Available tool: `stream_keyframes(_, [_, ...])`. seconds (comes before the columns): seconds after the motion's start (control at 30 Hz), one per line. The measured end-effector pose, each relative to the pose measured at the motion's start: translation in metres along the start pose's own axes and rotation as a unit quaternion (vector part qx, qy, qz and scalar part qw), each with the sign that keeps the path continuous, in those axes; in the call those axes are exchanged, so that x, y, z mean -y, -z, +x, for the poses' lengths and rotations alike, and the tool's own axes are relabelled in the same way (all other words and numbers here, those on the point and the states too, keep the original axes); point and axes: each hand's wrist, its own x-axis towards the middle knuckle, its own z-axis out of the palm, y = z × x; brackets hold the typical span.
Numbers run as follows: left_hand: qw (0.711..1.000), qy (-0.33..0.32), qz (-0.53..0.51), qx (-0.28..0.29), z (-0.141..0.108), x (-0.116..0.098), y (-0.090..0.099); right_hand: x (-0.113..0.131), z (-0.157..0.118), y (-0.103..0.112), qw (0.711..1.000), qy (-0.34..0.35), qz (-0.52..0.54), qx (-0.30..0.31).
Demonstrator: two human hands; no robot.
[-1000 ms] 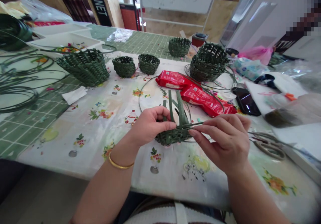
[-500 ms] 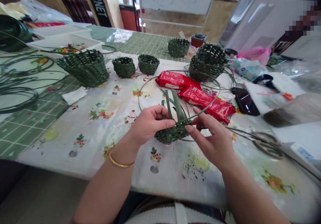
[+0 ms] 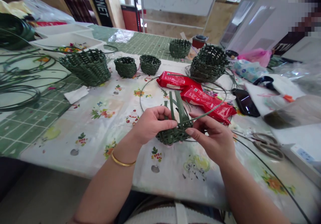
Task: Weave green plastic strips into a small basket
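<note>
A small, partly woven dark green basket (image 3: 173, 136) rests on the flowered cloth in front of me, with several flat upright strips (image 3: 178, 108) standing from its far side. My left hand (image 3: 156, 122) is closed on its left rim, thumb on top and fingers curled behind. At the right rim, my right hand (image 3: 212, 135) has its thumb against the weave and its index finger bent over a long green weaving strand (image 3: 217, 106). This strand loops out in a wide ring above the cloth. The right hand's other fingertips are partly hidden.
Two red packets (image 3: 207, 103) lie just behind the basket. Scissors (image 3: 268, 145) and a phone (image 3: 245, 102) are at the right. Finished woven baskets (image 3: 86, 68) stand farther back. Coiled strands (image 3: 18, 95) and white trays (image 3: 96, 45) occupy the left.
My right hand's fingers have curled in more, and the looped strand has shifted slightly right. A dark strand by the scissors now curves toward the front right. My left hand keeps its hold.
</note>
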Motion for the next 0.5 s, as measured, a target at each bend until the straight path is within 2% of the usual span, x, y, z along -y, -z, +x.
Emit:
stream_keyframes(0.13, [1.0,0.002,-0.005,0.003,0.0003,0.0005,0.0007,-0.001,-0.0003,0.0004,1.0,0.017,-0.001,0.008])
stream_keyframes(0.37, [1.0,0.006,-0.014,0.007,0.0011,0.0022,0.0006,-0.0016,-0.0015,-0.0017,0.984,0.106,-0.136,-0.055])
stream_keyframes(0.5, [1.0,0.011,-0.013,0.019,0.0017,0.0018,0.0004,-0.0028,-0.0019,-0.0002,0.979,0.123,-0.15,-0.06])
